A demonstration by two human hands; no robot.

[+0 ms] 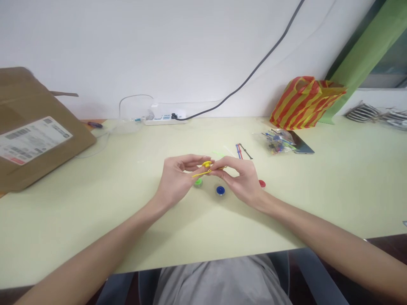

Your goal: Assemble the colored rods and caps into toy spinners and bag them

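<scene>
My left hand point(177, 176) pinches a small round yellow cap point(206, 164) between thumb and fingers. A thin yellow plastic strip point(201, 174) runs just below the cap, and my right hand point(239, 177) grips it with thumb and forefinger. Both hands meet above the table, their fingertips close together; whether strip and cap are joined is hidden. Under them stand small round pieces: one with a green top point(198, 182), one with a blue top point(220, 190) and a red one point(262, 183) partly behind my right hand.
Blue, red and black strips point(243, 151) lie beyond my hands. A clear bag of coloured parts point(277, 141) rests by a dark flat device point(302, 143) and a striped bag point(305, 103). At left is a cardboard box point(41, 140); a power strip point(165, 118) lies along the wall.
</scene>
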